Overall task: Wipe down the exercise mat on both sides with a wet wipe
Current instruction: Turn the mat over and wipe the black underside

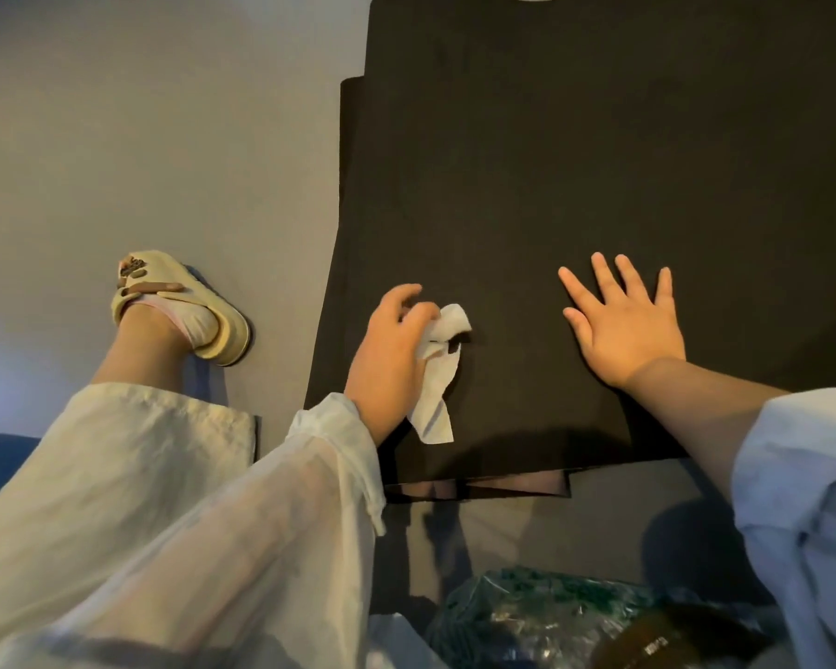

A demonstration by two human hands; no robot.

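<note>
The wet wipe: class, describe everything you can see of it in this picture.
The wet wipe is a white, thin, crumpled sheet, twisted along its length. The left hand grips its upper part with curled fingers, and its loose lower end trails toward the near edge of the black exercise mat, over which it lies.

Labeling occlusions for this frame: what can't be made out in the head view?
- Exercise mat: far end and right side cut off by frame edges; underside hidden.
- Wet wipe: part hidden under the left hand.
- Green packet at bottom edge: blurred, cut off, print unreadable.
- Right hand: palm contact hidden.
</note>
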